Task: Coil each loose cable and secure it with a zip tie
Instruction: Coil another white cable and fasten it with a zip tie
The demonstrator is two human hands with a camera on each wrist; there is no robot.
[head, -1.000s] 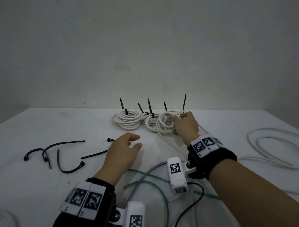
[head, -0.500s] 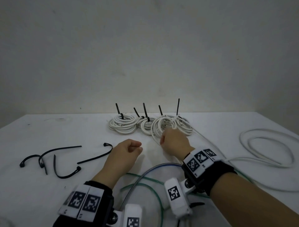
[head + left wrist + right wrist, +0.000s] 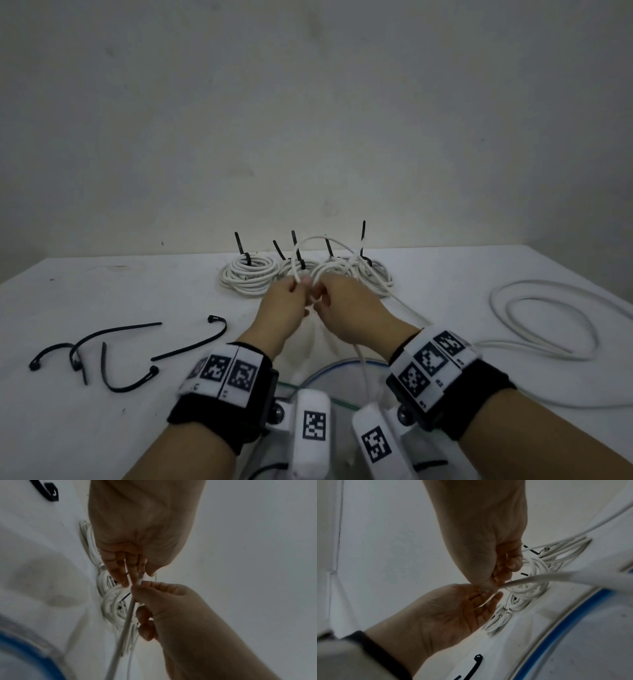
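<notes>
My left hand (image 3: 295,291) and right hand (image 3: 322,298) meet above the middle of the table, both pinching one thin white cable (image 3: 337,244). It arcs up in a loop over the hands, and a strand trails back under my right wrist. In the left wrist view the cable (image 3: 129,613) passes between the left fingers (image 3: 120,573) and into the right hand (image 3: 159,599). The right wrist view shows the right hand (image 3: 496,577) gripping the cable (image 3: 539,578) and the left hand (image 3: 481,593) touching it. Behind lie tied white coils (image 3: 248,274) with black zip ties (image 3: 238,245) sticking up.
Several loose black zip ties (image 3: 186,347) lie on the white table (image 3: 120,301) to the left. A thicker loose white cable (image 3: 548,325) loops at the right. Blue and green cables (image 3: 346,361) curve near the front between my wrists. A plain wall stands behind.
My right hand drew back from the coils with the thin white cable. My left hand rose from the table to meet it, and the cable now loops up above both hands.
</notes>
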